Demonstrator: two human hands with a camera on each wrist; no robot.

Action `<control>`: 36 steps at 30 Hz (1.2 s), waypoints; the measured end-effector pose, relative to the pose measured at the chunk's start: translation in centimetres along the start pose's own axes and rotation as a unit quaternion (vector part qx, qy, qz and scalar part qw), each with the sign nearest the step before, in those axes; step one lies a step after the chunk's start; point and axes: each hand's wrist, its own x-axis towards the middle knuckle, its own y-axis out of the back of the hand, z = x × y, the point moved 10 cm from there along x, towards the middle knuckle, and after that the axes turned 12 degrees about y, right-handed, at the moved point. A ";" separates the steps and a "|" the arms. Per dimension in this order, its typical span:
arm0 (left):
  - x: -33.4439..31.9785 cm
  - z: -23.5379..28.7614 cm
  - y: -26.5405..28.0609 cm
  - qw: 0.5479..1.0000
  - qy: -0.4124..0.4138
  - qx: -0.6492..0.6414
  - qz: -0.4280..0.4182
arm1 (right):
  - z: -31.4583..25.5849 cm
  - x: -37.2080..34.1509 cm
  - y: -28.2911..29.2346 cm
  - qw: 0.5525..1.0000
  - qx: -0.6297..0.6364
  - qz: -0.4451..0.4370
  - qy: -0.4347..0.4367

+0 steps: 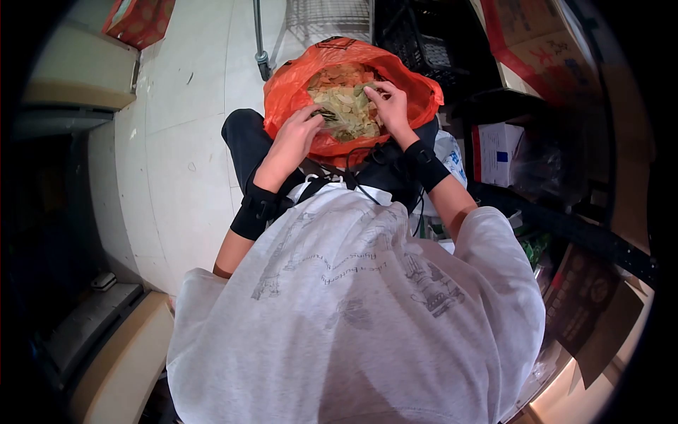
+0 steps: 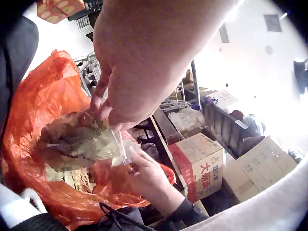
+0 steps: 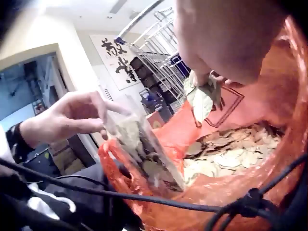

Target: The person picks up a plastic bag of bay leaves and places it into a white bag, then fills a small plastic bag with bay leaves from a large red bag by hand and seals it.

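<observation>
An orange-red plastic bag (image 1: pixel 286 81), its mouth spread wide, sits at the person's lap with many dry, pale green-brown leaves (image 3: pixel 236 156) inside. The left hand (image 1: pixel 293 138) pinches the upper edge of a small clear plastic bag (image 3: pixel 151 156), partly filled with leaves, over the near left side of the orange bag. Between thumb and fingers of the right hand (image 1: pixel 390 109) are a few flat leaves (image 3: pixel 202 98), above the loose ones. In the left wrist view the left forearm covers much of the upper middle.
A black cord (image 3: pixel 120 195) runs across the lap in front of the orange bag. Cardboard boxes (image 2: pixel 199 163) and a black crate (image 1: pixel 424 42) stand to the right. A wire cart (image 1: pixel 325 21) is ahead, with pale floor tiles (image 1: pixel 191 162) at left.
</observation>
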 end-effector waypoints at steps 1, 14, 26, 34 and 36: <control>0.0 0.1 0.0 1.000 0.000 0.001 0.001 | -1.8 0.1 0.4 1.000 -0.004 0.025 0.013; 0.4 -0.1 -0.2 0.999 0.016 -0.037 -0.004 | -14.8 -4.7 -4.4 0.981 -0.067 0.051 0.176; 0.2 0.0 -0.1 0.999 0.017 -0.044 -0.001 | -14.1 -2.4 -6.0 0.962 -0.081 -0.186 0.185; 0.2 0.6 -0.1 0.999 -0.002 -0.048 -0.008 | -13.0 -1.8 -10.4 0.867 -0.171 -0.301 0.358; 0.1 1.0 0.1 0.998 -0.015 -0.056 -0.006 | -12.3 -1.8 -11.1 0.851 -0.213 -0.314 0.363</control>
